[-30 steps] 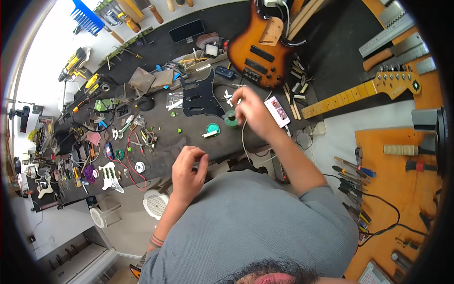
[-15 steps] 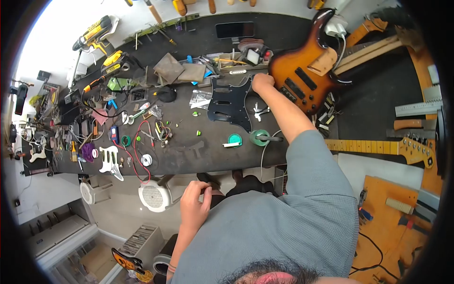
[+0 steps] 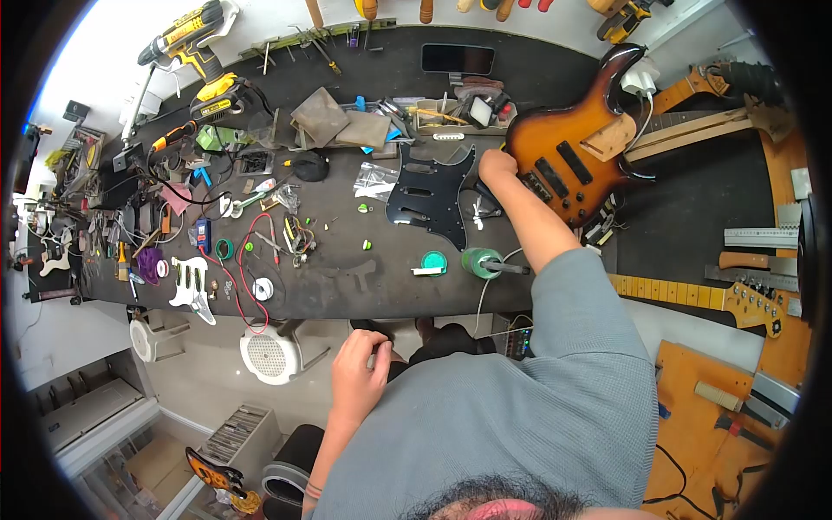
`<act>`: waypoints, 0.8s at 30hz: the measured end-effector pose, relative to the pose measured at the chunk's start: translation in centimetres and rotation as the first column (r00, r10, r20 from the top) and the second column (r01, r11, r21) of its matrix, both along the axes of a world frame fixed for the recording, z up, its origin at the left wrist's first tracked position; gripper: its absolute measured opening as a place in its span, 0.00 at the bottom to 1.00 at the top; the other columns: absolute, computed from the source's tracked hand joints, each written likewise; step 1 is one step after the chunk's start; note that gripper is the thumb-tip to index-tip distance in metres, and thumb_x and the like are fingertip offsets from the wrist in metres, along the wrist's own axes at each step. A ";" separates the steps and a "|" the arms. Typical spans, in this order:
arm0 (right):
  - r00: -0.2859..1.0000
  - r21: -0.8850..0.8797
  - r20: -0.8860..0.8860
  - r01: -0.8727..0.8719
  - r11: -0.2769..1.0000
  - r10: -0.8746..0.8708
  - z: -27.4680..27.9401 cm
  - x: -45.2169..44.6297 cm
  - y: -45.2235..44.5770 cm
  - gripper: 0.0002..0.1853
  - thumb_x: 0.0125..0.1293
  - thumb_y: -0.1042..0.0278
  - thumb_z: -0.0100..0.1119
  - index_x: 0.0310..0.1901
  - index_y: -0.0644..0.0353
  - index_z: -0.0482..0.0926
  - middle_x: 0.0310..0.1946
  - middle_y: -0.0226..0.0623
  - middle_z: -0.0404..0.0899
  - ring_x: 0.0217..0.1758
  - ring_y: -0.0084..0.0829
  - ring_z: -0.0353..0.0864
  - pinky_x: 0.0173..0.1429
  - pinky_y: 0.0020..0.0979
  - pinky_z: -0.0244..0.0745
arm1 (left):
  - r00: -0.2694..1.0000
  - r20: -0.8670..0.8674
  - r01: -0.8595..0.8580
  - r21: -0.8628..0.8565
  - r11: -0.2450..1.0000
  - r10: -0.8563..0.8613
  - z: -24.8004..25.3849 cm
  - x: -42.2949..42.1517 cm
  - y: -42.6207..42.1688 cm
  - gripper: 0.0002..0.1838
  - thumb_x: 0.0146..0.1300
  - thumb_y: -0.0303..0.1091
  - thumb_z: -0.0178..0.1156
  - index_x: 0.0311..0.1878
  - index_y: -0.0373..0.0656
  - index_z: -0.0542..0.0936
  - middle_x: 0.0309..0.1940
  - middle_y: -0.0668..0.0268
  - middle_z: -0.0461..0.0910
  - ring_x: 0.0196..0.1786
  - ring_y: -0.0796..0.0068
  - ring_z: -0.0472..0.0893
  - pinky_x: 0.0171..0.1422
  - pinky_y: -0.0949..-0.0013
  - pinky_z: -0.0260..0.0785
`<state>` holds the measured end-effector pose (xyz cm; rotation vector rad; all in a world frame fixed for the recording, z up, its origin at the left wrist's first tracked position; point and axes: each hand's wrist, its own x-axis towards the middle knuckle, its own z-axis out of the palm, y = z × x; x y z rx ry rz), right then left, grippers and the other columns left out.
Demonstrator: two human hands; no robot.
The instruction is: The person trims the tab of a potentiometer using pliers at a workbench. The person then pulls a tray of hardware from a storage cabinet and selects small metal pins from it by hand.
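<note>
My right hand [image 3: 498,165] reaches over the bench between a black pickguard [image 3: 420,198] and a sunburst guitar body [image 3: 568,143]. Its fingers are closed, and a dark object shows just below them; what they grip is mostly hidden. Small white pieces [image 3: 478,212] lie below that hand, with a green tape roll [image 3: 478,262] nearer the bench edge. My left hand [image 3: 360,368] hangs in front of the bench with fingers curled and nothing visible in them. A round green lid [image 3: 433,263] with a white strip sits on the bench above it.
A maple guitar neck [image 3: 676,293] lies at the right. Red wires [image 3: 247,295], a white pickguard [image 3: 192,288] and loose tools crowd the left side. At the back are a black phone [image 3: 458,59] and a cordless drill [image 3: 192,48]. A white stool [image 3: 270,354] stands below the bench.
My right hand has moved from over the tape roll and phone to beside the guitar body, and its fingers have closed. The view has shifted. My left hand stays curled, low in front.
</note>
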<state>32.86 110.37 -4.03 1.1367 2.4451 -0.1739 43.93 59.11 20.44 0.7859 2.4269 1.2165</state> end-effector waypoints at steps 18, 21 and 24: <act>0.780 -0.262 -0.430 0.375 0.889 -0.456 -0.3 0.5 -0.2 0.28 0.76 0.46 0.66 0.59 0.67 0.92 0.61 0.63 0.91 0.67 0.63 0.90 0.72 0.57 0.84 | 0.995 0.098 0.030 -0.026 0.999 -0.027 -1.5 0.5 0.5 0.05 0.72 0.22 0.72 0.45 0.37 0.84 0.41 0.59 0.87 0.42 0.56 0.88 0.48 0.57 0.80; 0.713 -0.320 -0.450 0.433 0.843 -0.538 -3.8 -0.5 0.4 0.29 0.78 0.45 0.60 0.59 0.67 0.91 0.61 0.62 0.91 0.67 0.63 0.91 0.72 0.57 0.84 | 0.995 0.094 0.048 -0.030 0.998 -0.045 -1.9 0.5 1.1 0.04 0.72 0.22 0.72 0.45 0.37 0.84 0.40 0.58 0.86 0.42 0.57 0.88 0.48 0.58 0.80; 0.550 -0.437 -0.488 0.518 0.735 -0.678 -3.0 -2.7 -0.5 0.34 0.79 0.44 0.55 0.66 0.71 0.85 0.67 0.67 0.87 0.73 0.64 0.87 0.78 0.58 0.79 | 0.992 0.114 0.054 -0.037 0.998 -0.049 -2.0 0.7 1.6 0.04 0.73 0.22 0.71 0.45 0.35 0.85 0.39 0.57 0.86 0.40 0.57 0.88 0.48 0.59 0.80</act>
